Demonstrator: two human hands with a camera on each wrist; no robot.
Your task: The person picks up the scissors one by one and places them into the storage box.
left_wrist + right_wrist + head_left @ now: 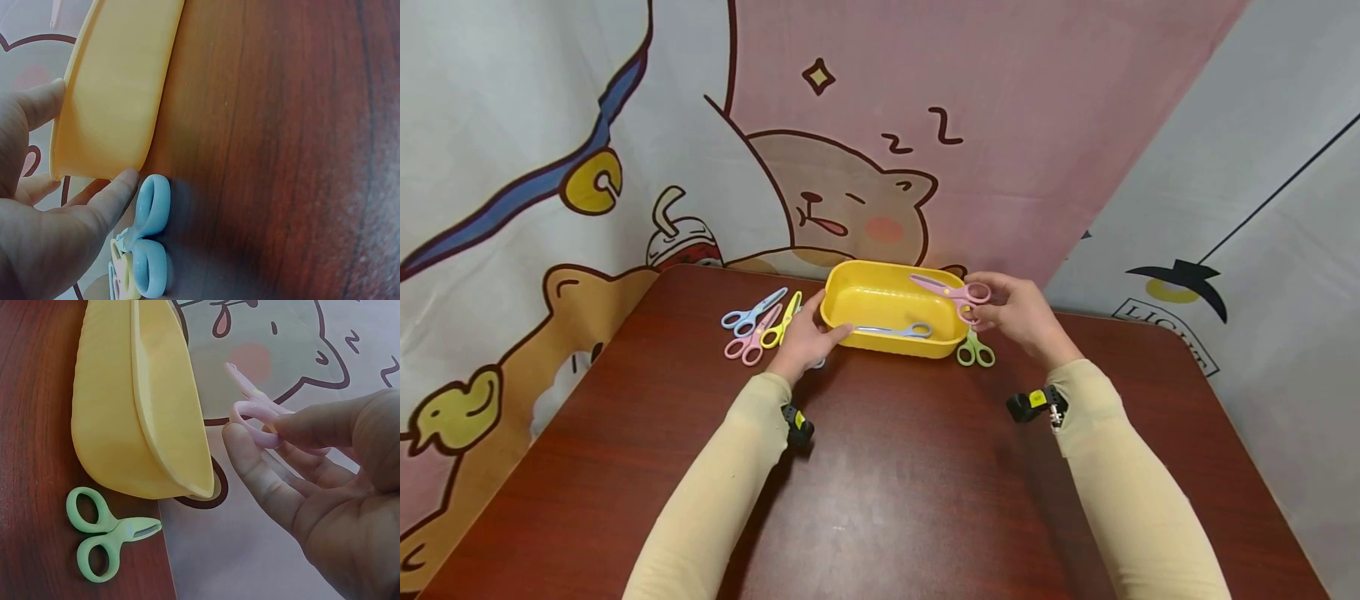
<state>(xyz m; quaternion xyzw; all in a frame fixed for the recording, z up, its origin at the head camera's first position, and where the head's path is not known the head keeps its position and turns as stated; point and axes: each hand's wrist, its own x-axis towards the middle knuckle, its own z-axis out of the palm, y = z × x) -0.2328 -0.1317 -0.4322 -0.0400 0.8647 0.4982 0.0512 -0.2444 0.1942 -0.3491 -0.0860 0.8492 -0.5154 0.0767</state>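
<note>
A yellow tray (850, 287) stands at the far middle of the brown table (887, 483), with blue scissors (895, 331) lying inside it. My right hand (1018, 315) pinches pink scissors (951, 291) by the handle, holding them above the tray's right end; the right wrist view shows the pink scissors (256, 415) between my fingertips (240, 440). My left hand (805, 342) rests against the tray's left wall, fingers on the tray (109, 94), beside light-blue scissors (150, 240). Green scissors (975, 351) (103, 531) lie on the table by the tray's right corner.
Left of the tray lie blue scissors (752, 312), pink scissors (752, 337) and yellow scissors (781, 323) in a cluster. A cartoon-printed cloth (850, 167) hangs right behind the table's far edge. Bare tabletop stretches toward me between my forearms.
</note>
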